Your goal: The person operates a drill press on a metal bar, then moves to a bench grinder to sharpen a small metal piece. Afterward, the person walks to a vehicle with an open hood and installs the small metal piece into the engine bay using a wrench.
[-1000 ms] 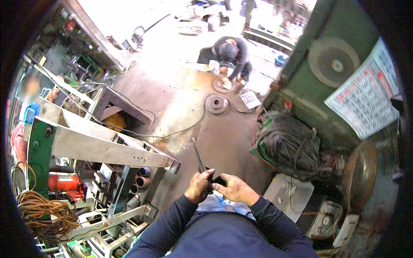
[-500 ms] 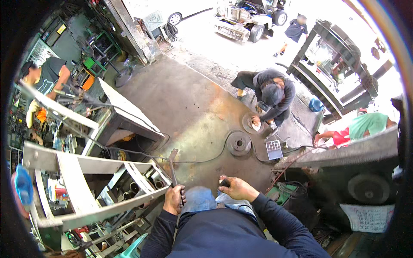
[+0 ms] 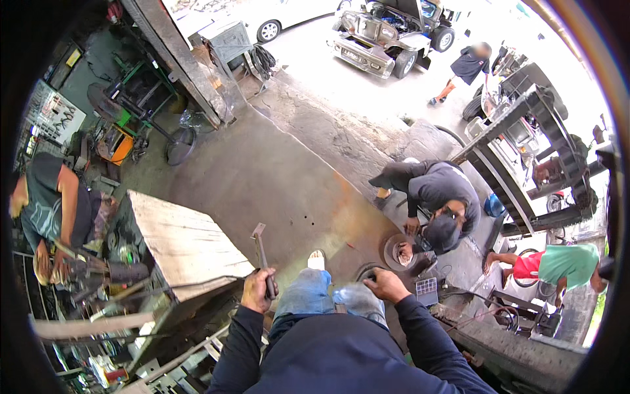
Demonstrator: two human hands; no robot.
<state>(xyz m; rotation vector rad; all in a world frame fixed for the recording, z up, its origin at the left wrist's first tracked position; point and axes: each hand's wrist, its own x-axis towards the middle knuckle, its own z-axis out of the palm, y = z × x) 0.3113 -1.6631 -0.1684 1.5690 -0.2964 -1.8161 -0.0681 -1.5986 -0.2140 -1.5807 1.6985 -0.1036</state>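
My left hand (image 3: pixel 258 291) is wrapped round the lower end of a long metal bar (image 3: pixel 262 256). The bar points away from me and ends in a small flat plate with a hole. My right hand (image 3: pixel 387 285), closed, hovers over my right knee with a small dark object (image 3: pixel 371 278) at its fingertips; its kind cannot be made out. Just beyond that hand lies a round metal drum (image 3: pixel 361 268), mostly hidden behind hand and knee. A crouching co-worker (image 3: pixel 446 203) has a hand on another round metal part (image 3: pixel 392 253) on the floor.
At left stands a bench with a pale wooden board (image 3: pixel 180 246); another person (image 3: pixel 52 210) works behind it. A compartment tray (image 3: pixel 426 291) sits right of my right hand. A heavy metal frame (image 3: pixel 505 171) and a person in green (image 3: pixel 567 268) are farther right. Vehicles stand outside.
My view has shifted forward and left, and my sandalled foot now shows. The drum has passed behind my right hand. Both hands keep their hold. The co-worker bends lower.
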